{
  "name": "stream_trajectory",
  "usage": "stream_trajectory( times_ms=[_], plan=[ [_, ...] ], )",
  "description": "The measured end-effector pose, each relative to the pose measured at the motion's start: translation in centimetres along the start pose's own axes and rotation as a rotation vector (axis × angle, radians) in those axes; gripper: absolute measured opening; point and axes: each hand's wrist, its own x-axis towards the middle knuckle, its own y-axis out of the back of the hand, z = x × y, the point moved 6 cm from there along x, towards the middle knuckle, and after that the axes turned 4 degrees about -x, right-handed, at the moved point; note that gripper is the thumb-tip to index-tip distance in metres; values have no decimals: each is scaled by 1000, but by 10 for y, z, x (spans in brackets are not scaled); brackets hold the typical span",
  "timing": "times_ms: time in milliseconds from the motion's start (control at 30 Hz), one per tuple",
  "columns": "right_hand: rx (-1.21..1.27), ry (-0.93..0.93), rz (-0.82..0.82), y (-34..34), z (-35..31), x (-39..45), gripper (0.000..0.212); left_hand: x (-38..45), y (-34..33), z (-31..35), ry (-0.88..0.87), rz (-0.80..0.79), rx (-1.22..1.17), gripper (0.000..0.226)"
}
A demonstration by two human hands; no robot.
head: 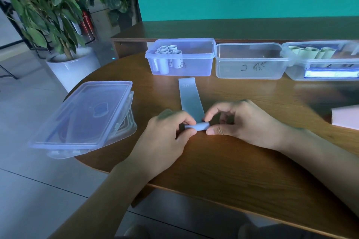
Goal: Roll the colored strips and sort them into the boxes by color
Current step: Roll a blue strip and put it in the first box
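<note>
Rolling stage, head view. A pale blue paper strip (191, 97) lies flat on the brown wooden table (242, 170) at the centre of the frame, its long axis running straight away from the person toward the row of boxes. Its near end is already wound into a short rolled core (197, 126), whose axis lies crosswise, left to right. The left hand (167, 136) pinches the left end of the core between curled thumb and fingers; the right hand (239, 122) pinches the right end likewise, forefinger arched over the top. Both hands sit equally close, one at each end. The unrolled length lies wholly beyond the hands, so further winding would probably carry the core away from the body, toward the upper part of the frame.

Just past the strip's far end stands the lidless clear plastic box with pale rolls (194, 68), upper centre. To its right, touching, is a clear plastic box (250, 72) with no contents visible, then a blurred third clear box with greenish rolls (297, 72) at the upper right edge. A stack of translucent lids (81, 118) overhangs the table's left edge.
</note>
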Motion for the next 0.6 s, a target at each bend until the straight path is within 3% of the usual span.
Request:
stream_trajectory(
  times_ms=[267, 600],
  plan=[
    [129, -22, -30, 3, 5, -3, 16, 0, -1, -3, 7, 8, -8, 14],
    [46, 14, 33, 3, 6, 5, 10, 2, 0, -2, 38, 5, -66, 19]
  ],
)
